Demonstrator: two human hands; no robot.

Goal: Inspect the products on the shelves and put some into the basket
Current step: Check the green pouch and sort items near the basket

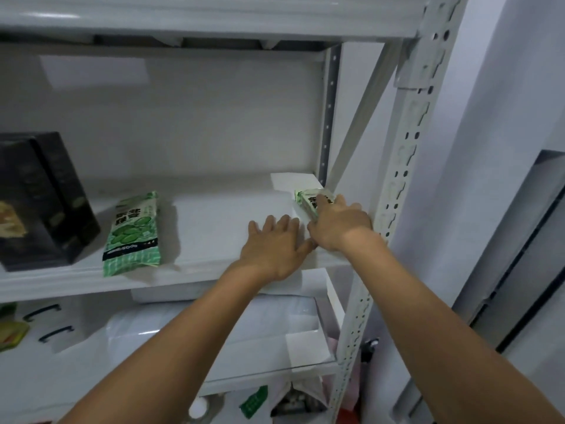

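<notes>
Green packet (308,201), shelf (214,209) at 3 o'clock by the upright: our right hand (337,226) curls fingers around it, left hand (275,246) flat, fingers spread; we risk it snagging the post.

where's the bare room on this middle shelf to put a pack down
Bare white shelf board lies between the flat green snack bag and the left hand. It is crowded at the right post, where the right hand grips a small green pack, and far left by the black box.
</notes>
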